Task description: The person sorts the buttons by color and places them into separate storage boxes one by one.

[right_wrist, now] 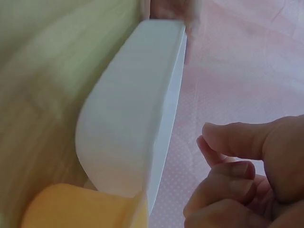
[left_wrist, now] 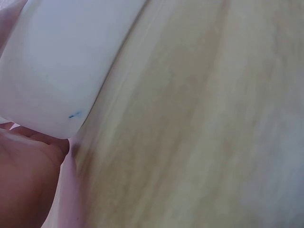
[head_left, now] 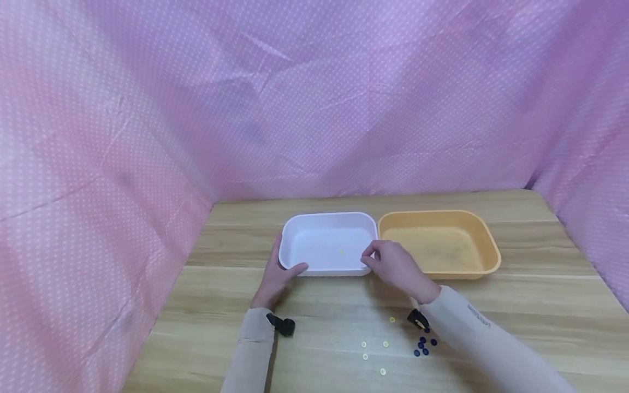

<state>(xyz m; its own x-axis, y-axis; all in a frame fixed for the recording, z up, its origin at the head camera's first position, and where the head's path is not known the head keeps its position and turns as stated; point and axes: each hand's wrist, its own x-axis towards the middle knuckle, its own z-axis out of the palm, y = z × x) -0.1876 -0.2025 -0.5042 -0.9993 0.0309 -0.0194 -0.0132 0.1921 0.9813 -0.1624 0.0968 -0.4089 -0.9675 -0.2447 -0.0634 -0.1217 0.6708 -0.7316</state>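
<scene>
A white plastic basin (head_left: 328, 272) stands in the middle of the table, one small yellow disc (head_left: 341, 251) on its floor. My left hand (head_left: 276, 274) holds the basin's near left corner, thumb at the front rim and fingers along the left wall. Over the near right corner, my right hand (head_left: 393, 266) has its thumb and forefinger tips together. In the right wrist view, that pinching right hand (right_wrist: 242, 175) is beside the basin's rim, its other fingers curled. I cannot tell whether something small is hidden between the fingertips.
A yellow-orange basin (head_left: 462, 275) adjoins the white one on the right. Several yellow button-like discs (head_left: 385, 344) lie loose on the wooden table (head_left: 324, 338) nearer me. Several dark blue discs (head_left: 422, 340) lie beside my right forearm. Pink dotted cloth (head_left: 314, 109) encloses the table's back and sides.
</scene>
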